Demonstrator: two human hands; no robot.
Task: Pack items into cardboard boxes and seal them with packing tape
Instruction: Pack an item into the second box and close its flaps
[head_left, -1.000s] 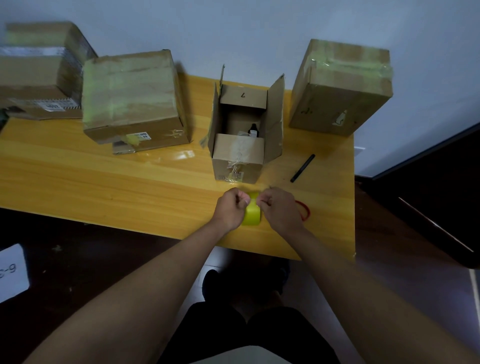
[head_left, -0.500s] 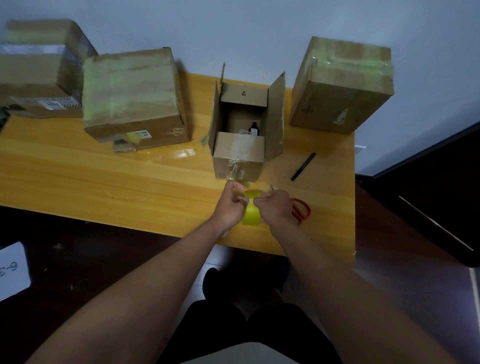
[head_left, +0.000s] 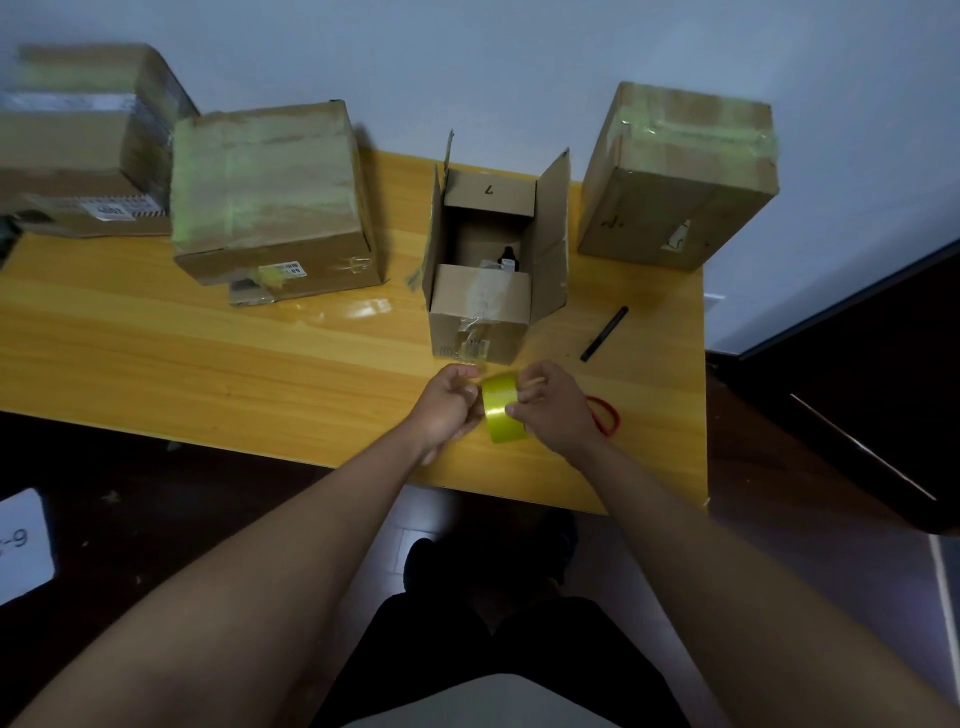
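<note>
Far-left box (head_left: 78, 140) cut by left edge, blurred. Paper (head_left: 23, 540) on floor cut by left edge, marking partly lost. Scissors (head_left: 605, 413) mostly hidden behind right hand (head_left: 553, 408); only red handle seen. Dark item (head_left: 508, 258) inside open box (head_left: 491, 260) too small to be identified. Tape roll (head_left: 501, 410) partly covered by fingers.

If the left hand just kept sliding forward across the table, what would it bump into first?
Most likely the open box, whose near wall stands just beyond the left hand gripping the tape roll; exact depth is unclear.
</note>
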